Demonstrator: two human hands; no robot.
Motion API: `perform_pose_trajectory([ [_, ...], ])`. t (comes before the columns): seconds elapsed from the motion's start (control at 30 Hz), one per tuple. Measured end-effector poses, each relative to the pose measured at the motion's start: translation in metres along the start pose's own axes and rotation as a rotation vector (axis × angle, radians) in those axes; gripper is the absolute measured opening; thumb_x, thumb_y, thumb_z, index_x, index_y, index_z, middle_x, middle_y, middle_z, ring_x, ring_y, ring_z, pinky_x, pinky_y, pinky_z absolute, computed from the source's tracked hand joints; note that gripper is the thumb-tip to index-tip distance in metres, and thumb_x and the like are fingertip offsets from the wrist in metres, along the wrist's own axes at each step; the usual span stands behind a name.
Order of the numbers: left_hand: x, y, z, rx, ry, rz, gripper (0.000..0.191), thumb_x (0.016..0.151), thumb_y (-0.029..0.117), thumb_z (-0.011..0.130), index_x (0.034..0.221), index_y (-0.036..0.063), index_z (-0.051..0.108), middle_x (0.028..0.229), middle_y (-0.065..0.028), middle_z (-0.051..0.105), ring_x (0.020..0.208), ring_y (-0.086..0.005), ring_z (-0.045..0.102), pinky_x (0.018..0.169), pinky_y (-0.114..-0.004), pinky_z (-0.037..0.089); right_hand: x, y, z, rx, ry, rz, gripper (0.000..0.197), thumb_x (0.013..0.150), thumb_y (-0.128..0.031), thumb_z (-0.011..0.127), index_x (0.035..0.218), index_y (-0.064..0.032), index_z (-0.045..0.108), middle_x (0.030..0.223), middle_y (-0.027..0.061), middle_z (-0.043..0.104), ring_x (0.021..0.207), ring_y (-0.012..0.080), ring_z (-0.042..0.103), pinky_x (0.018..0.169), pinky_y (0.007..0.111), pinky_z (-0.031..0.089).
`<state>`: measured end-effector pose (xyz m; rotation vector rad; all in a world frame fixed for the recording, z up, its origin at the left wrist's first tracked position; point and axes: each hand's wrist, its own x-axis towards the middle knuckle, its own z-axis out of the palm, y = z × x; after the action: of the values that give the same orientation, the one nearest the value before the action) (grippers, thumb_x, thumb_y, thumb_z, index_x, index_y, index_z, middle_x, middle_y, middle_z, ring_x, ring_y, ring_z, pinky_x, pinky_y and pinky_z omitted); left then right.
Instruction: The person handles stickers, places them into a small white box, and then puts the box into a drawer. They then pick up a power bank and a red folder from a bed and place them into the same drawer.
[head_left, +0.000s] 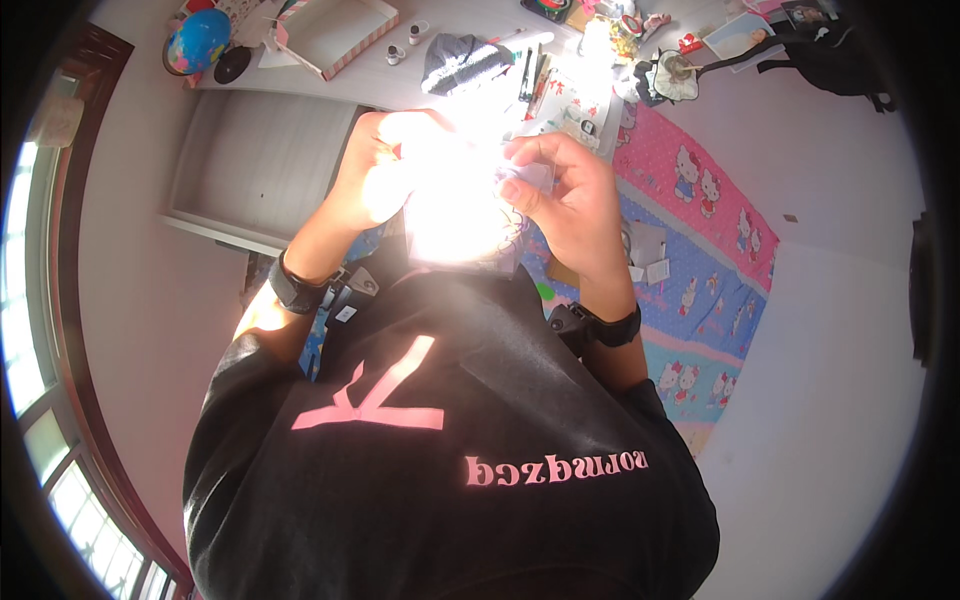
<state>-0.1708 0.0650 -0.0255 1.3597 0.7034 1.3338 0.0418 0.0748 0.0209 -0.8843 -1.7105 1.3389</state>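
Note:
Strong sunlight bleaches the middle of the view. A transparent plastic bag (463, 262) hangs upright in front of my chest, with thin dark curved lines showing through its right side. My right hand (576, 196) pinches the bag's upper right part between thumb and fingers. At the bag's upper left is my left hand (379, 169), its fingers bent inward. Glare washes out its fingertips and whatever they touch. What the bag contains is mostly hidden by the same glare.
Beyond my hands a desk (337, 94) carries a pink-striped box (337, 34), small bottles (393, 55), a grey knit hat (461, 64) and several pens (531, 71). An open drawer (255, 165) juts out at left. Right of my arm lies a cartoon-printed bedspread (697, 225).

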Motion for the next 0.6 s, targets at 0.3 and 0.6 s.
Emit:
perform_pose_trajectory([
  [0.3,-0.001,-0.01,0.006,-0.089,0.114,-0.077,0.031,0.08,0.02,0.063,0.102,-0.0018,0.058,0.089,-0.0012,0.06,0.082,-0.0072,0.054,0.072,-0.023,0.044,0.002,0.007,0.0,0.012,0.046,-0.026,0.022,0.079,-0.006,0.07,0.096,0.0012,0.058,0.095,0.0053,0.059,0.087,0.0094,0.056,0.064,0.021,0.049],
  [0.6,-0.001,-0.001,0.002,-0.133,0.066,-0.471,0.022,0.082,0.017,0.059,0.096,0.0006,0.058,0.091,-0.0028,0.06,0.08,-0.0083,0.056,0.069,-0.019,0.042,0.0,0.013,0.0,0.132,0.089,0.154,0.025,0.081,-0.005,0.064,0.104,0.0025,0.058,0.096,0.0074,0.061,0.086,0.0121,0.059,0.067,0.024,0.05],
])
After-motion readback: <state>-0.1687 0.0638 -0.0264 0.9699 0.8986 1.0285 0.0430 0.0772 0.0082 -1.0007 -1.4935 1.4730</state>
